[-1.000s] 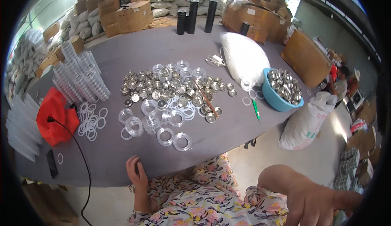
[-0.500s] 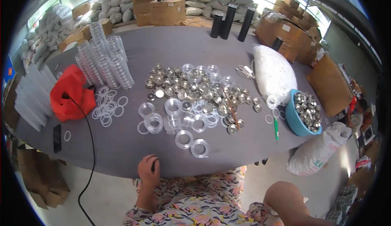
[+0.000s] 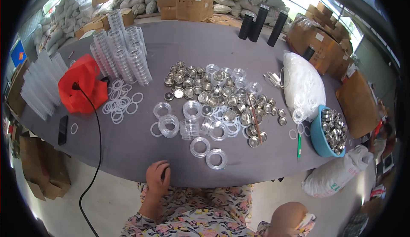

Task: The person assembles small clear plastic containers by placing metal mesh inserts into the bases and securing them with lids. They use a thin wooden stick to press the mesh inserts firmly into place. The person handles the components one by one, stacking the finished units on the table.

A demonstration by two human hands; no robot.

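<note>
My left hand (image 3: 158,178) rests at the table's front edge, fingers curled in. A small dark patch shows between thumb and fingers; whether it is a held thing is unclear. Of my right side only a bare, bent part of the arm (image 3: 289,218) shows at the lower edge; the right hand is out of view. Beyond the left hand lie clear plastic rings (image 3: 216,158), some in short stacks (image 3: 189,129). Behind them spreads a heap of small round metal cups (image 3: 205,86), with white flat rings (image 3: 232,128) partly under it. A thin reddish-brown stick (image 3: 255,119) lies across the cups.
At left are tall stacks of clear rings (image 3: 121,57), a red cloth-like bundle (image 3: 83,83) with a black cable (image 3: 99,138), loose white rings (image 3: 121,102) and a phone (image 3: 62,130). At right stand a white bag (image 3: 303,83), a blue basin (image 3: 318,136) of metal cups and a green pen (image 3: 299,146).
The view has shifted, so the table contents appear farther right. My left hand stays curled at the table edge. Less of my right arm shows at the lower edge.
</note>
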